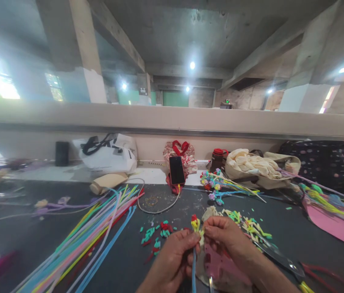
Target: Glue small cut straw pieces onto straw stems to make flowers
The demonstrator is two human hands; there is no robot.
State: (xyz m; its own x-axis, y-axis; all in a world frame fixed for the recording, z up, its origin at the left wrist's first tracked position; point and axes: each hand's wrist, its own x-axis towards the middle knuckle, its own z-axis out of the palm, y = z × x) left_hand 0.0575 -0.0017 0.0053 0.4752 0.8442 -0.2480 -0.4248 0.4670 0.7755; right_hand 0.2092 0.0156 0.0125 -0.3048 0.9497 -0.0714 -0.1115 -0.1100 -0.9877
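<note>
Between my hands stands a pipe-cleaner flower [194, 224] with a red tip, yellow pieces around it and a blue stem [194, 270] hanging down. My left hand [179, 254] is closed, pinching the flower just below its head. Beside it, my right hand [225, 234] has thumb and finger pressed together at the flower's right side; whatever is in that pinch is too small to make out. Short red and green pipe-cleaner pieces [166, 228] lie left of the hands. Yellow and green cut pieces [253, 228] lie to the right. Under my right hand is a pink pad [220, 264].
Long coloured pipe cleaners [89, 240] lie on the left. Scissors [284, 258] are at the right. Behind stand a phone [177, 170] on a cable, finished flowers [216, 185], a cloth bag [263, 167], a dark bottle [217, 160] and a white bag [109, 154].
</note>
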